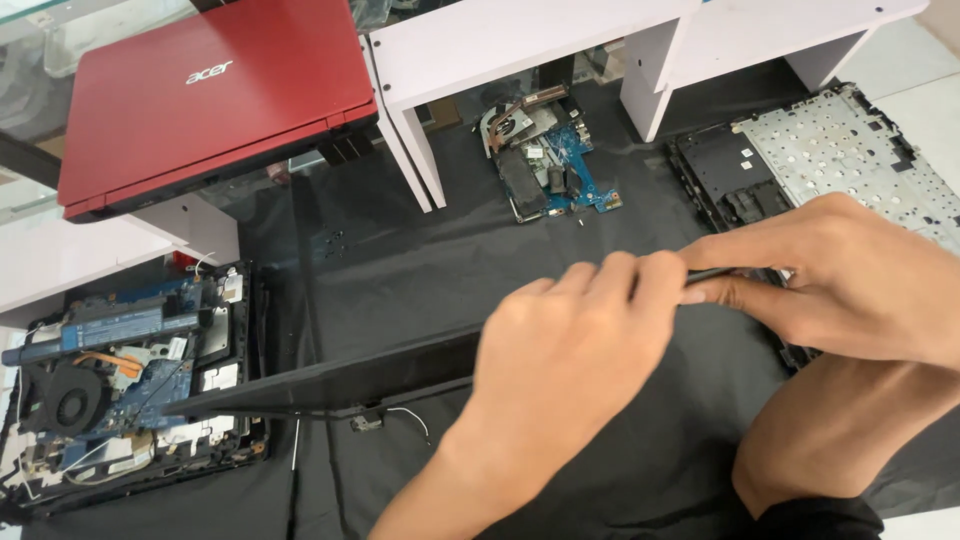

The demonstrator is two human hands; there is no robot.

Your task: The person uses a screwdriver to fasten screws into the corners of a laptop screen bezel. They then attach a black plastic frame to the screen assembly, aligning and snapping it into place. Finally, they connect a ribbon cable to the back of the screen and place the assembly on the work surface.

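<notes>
While both my hands pinch the thin black screen panel edge-on over the desk [400, 250], left hand [570, 340] grips mid-edge and right hand [830, 270] clamps the far end; panel [330, 385] hangs beside the opened laptop base [120, 385].

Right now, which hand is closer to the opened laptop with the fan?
Left. The left hand grips the black panel reaching toward the opened laptop; the right hand is farther away, across the mat.
</notes>
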